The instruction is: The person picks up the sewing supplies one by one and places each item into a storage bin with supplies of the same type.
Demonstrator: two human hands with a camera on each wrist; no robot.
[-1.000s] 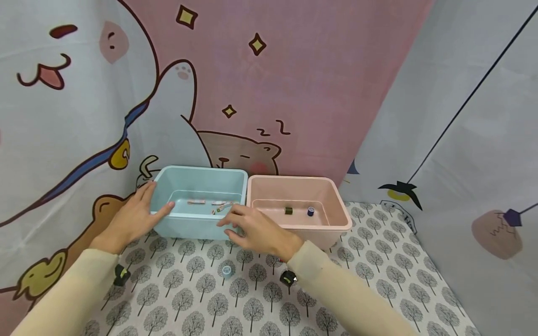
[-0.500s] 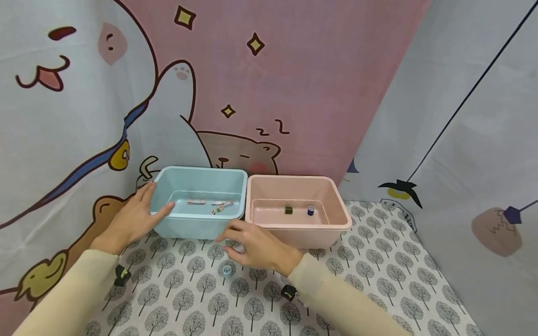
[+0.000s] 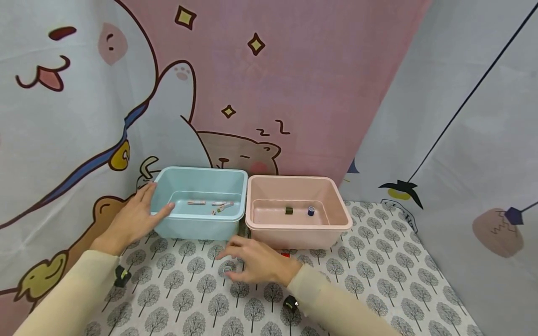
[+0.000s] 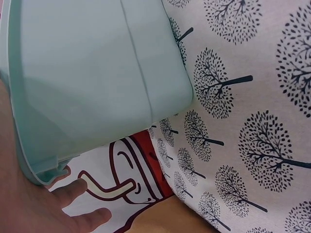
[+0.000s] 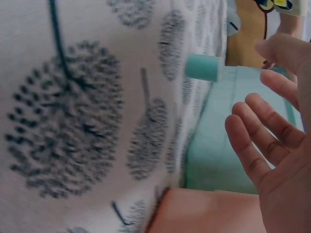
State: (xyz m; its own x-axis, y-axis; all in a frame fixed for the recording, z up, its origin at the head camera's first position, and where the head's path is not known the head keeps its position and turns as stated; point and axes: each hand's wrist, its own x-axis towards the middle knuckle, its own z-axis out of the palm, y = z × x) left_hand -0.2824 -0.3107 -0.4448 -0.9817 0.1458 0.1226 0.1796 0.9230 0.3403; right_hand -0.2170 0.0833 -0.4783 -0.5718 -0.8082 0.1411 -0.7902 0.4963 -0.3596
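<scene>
A small light-blue cylinder (image 3: 227, 269) stands on the tree-print cloth, partly hidden behind my right thumb; it shows whole in the right wrist view as a teal cylinder (image 5: 202, 67). My right hand (image 3: 256, 261) hovers around it with fingers spread and nothing between them. At the left end of the light-blue bin (image 3: 197, 228), my left hand (image 3: 130, 217) rests on the rim, thumb over the front edge and extended fingers along the outside. Inside that bin lie several small pale and multicoloured sticks (image 3: 224, 206).
Beside the blue bin stands a pink bin (image 3: 298, 237) holding a dark green cylinder (image 3: 288, 211) and a dark blue one (image 3: 311, 211). A small red object (image 3: 285, 255) shows behind my right wrist. A printed curtain (image 3: 302, 93) rises behind the bins.
My right hand has moved down from the blue bin's front rim towards the light-blue cylinder on the cloth. My left hand has stayed at the bin's left end.
</scene>
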